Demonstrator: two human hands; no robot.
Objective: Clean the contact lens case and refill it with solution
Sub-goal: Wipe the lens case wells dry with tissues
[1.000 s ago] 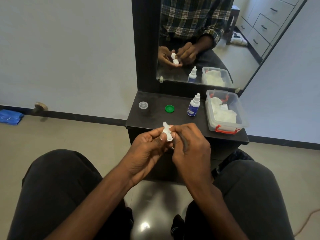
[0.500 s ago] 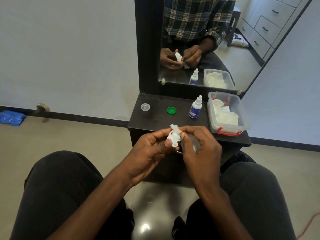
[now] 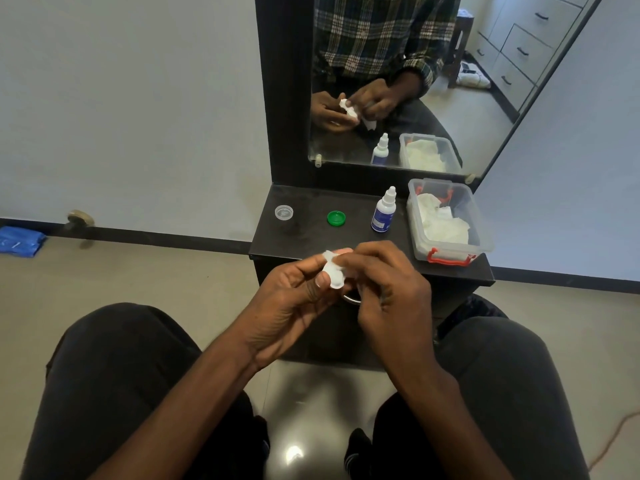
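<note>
My left hand (image 3: 287,301) pinches the white contact lens case (image 3: 333,273) between thumb and fingers, just in front of the dark dresser shelf (image 3: 304,237). My right hand (image 3: 391,292) curls over the case from the right and presses a small piece of white tissue (image 3: 329,255) onto it; the mirror shows a scrap of tissue hanging from this hand. A clear cap (image 3: 284,213) and a green cap (image 3: 336,218) lie apart on the shelf. The solution bottle (image 3: 382,213), white with a blue label, stands upright with its cap on.
A clear plastic box (image 3: 483,237) with red latches holds crumpled tissues at the shelf's right end. The mirror (image 3: 485,98) stands behind the shelf. My knees flank the dresser, and a metal handle (image 3: 351,300) shows below my hands.
Both hands have stayed together in front of the shelf. The case has turned between my fingers, and my right hand's fingers have shifted over it with the tissue.
</note>
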